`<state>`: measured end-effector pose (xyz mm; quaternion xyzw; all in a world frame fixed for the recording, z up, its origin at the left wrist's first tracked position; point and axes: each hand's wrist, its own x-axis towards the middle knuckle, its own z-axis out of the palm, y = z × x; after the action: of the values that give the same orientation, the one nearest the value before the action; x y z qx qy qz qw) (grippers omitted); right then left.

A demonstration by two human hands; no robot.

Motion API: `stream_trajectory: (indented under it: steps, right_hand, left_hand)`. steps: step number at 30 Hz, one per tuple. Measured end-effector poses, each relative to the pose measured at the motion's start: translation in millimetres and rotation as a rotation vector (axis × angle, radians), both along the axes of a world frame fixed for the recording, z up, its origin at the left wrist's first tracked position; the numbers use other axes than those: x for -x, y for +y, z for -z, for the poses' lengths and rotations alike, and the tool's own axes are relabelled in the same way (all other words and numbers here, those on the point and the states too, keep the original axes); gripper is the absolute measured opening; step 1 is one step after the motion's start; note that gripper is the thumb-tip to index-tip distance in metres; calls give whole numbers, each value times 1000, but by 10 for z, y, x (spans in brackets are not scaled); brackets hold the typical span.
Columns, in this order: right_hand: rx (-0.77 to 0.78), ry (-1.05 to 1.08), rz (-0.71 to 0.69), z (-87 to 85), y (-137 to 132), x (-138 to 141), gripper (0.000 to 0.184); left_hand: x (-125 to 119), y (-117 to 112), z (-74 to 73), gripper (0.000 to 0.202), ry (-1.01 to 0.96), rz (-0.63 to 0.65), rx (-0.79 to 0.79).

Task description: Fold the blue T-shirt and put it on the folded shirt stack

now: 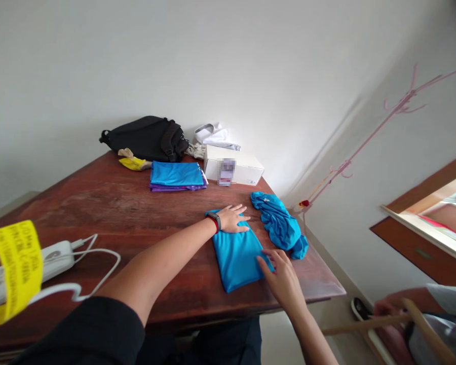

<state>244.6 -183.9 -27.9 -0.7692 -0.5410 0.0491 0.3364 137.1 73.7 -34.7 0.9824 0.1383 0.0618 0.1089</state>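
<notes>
A blue cloth (237,258), folded into a flat rectangle, lies near the table's front edge. My left hand (231,219) rests flat on its far end with the fingers spread. At the near right edge of the cloth is my right hand (281,274), fingers apart and touching the fabric's border. To the right sits a crumpled blue cloth (277,220) in a loose heap. Farther back, a neat stack has a folded blue cloth (177,174) on top and folded purple cloth (175,188) beneath it.
Along the wall are a black bag (140,137), a yellow item (133,163), a white box (243,165) and white fabric (213,134). A power strip (57,258) with white cables occupies the left. A pink coat stand (376,132) and a seated person (414,309) are at right.
</notes>
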Motion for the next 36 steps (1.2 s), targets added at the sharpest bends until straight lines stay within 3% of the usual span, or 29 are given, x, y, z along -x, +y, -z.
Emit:
stream_trajectory:
  steps: [4,8,11,14,17,23,28,32,35,36]
  right_hand:
    - [174,70,-1,75,148,-263,49]
    - [305,94,-23,37,200,-330,50]
    - [375,73,-41,-4,244,-350,39]
    - [416,157,-117,-17,269,-384,43]
    - [414,201,-167,-15,265,-406,45]
    - [349,134,-121,10,227,-415,38]
    - [137,197,-67,37,198,-488,30]
    - [-11,522,-47,2,140,-397,42]
    - [-145,944,-18,-38,129,-238,59]
    - [-197,1072,-32,-45,139,-192,63]
  left_hand:
    - [8,-6,-10,69,-10,-7,12]
    - [27,-47,-39,68,-52,-51,26]
    - [79,-96,-94,66,-114,-183,28]
    - [158,-89,-170,60,-144,-367,43]
    - [238,18,-264,58,-91,-471,104]
    - [378,292,-446,61,114,-478,322]
    - [594,260,-563,49,160,-430,524]
    - [807,23,-677,48,82,-299,673]
    - [975,-163,-688,61,3,-245,766]
    - [1032,-210,-666,63,-103,-271,932]
